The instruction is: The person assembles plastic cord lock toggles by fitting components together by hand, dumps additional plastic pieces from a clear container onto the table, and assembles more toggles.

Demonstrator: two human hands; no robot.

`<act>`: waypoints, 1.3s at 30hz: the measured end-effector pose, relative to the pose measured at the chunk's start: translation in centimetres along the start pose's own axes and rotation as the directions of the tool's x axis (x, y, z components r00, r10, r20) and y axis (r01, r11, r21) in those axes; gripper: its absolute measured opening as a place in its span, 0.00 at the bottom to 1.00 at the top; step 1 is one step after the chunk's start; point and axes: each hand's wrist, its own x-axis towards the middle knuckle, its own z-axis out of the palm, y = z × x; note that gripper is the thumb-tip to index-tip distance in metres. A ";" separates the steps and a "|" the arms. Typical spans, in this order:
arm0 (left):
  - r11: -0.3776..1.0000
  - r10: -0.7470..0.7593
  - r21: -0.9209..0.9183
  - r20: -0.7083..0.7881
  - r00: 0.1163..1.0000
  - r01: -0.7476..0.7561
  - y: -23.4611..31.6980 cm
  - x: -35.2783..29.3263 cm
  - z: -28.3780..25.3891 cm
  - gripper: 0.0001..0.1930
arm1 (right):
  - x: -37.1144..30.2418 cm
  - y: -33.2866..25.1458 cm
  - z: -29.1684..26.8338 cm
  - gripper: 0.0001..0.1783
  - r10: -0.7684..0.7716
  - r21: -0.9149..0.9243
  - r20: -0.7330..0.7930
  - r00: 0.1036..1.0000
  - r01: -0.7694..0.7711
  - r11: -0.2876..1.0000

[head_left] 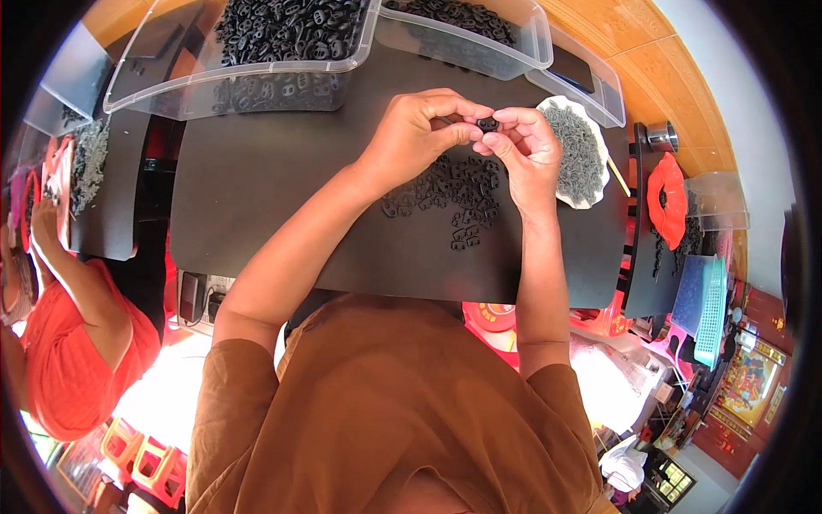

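Above the far part of the dark table (257, 197), my left hand (428, 128) and my right hand (529, 146) meet at their fingertips. Between them they pinch a small black plastic piece (488, 124) with holes in it; thumbs and forefingers hide part of its shape. Below my hands lies a loose spread of similar small black pieces (454, 193) on the tabletop. Just right of my right hand stands a white scalloped plate (587, 204) heaped with small grey parts (575, 154).
Clear plastic bins (351, 64) of black pieces line the far edge, with another bin (514, 60) beside. A yellow stick (618, 176) lies by the plate. At left, a person in a red top (81, 343) sits at another table. A red dish (666, 201) is at right.
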 end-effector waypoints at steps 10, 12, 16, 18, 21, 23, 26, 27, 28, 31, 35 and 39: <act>1.000 0.006 0.025 0.014 1.000 -0.006 0.5 -0.4 0.3 0.11 | 0.3 0.1 -0.2 0.11 -0.300 -0.304 0.039 0.953 0.297 0.905; 0.998 0.041 0.051 0.006 0.999 -0.041 0.6 -0.4 0.4 0.12 | 0.2 0.1 -0.2 0.11 -0.303 -0.320 0.042 0.952 0.300 0.899; 0.999 0.031 0.022 0.002 1.000 -0.031 0.7 -0.5 0.7 0.11 | 0.2 -0.1 -0.4 0.11 -0.339 -0.402 0.069 0.938 0.337 0.851; 0.998 0.036 0.056 0.004 0.999 -0.036 0.6 -0.5 0.6 0.11 | 0.2 -0.4 -0.3 0.10 -0.354 -0.419 0.075 0.932 0.352 0.837; 0.997 0.027 0.068 0.004 1.000 -0.027 0.6 -0.6 0.7 0.11 | 0.3 -0.3 -0.3 0.10 -0.393 -0.471 0.087 0.915 0.386 0.793; 0.998 0.024 0.064 0.003 1.000 -0.024 0.6 -0.5 0.8 0.11 | 0.3 -0.3 -0.3 0.10 -0.417 -0.504 0.094 0.904 0.404 0.763; 0.999 0.010 0.052 0.008 1.000 -0.010 0.6 -0.5 0.8 0.10 | 0.3 -0.4 -0.2 0.10 -0.445 -0.549 0.106 0.889 0.425 0.719; 0.999 -0.001 0.046 0.016 1.000 0.000 0.7 -0.5 0.8 0.10 | 0.3 -0.4 -0.2 0.10 -0.441 -0.554 0.105 0.892 0.420 0.719; 0.999 -0.001 0.045 0.014 1.000 0.001 0.8 -0.5 0.8 0.10 | 0.2 -0.4 -0.2 0.10 -0.436 -0.559 0.104 0.894 0.415 0.718; 0.999 -0.032 -0.030 0.013 0.999 0.032 0.9 -0.6 0.8 0.10 | 0.3 -0.8 0.1 0.10 -0.470 -0.552 0.101 0.877 0.442 0.707; 0.999 -0.012 -0.051 0.023 1.000 0.013 0.9 -0.5 0.8 0.10 | 0.3 -0.9 0.2 0.10 -0.480 -0.556 0.111 0.870 0.455 0.696; 0.999 -0.007 -0.043 0.032 0.999 0.009 1.0 -0.6 0.7 0.10 | 0.2 -1.1 0.3 0.08 -0.479 -0.566 0.119 0.870 0.456 0.687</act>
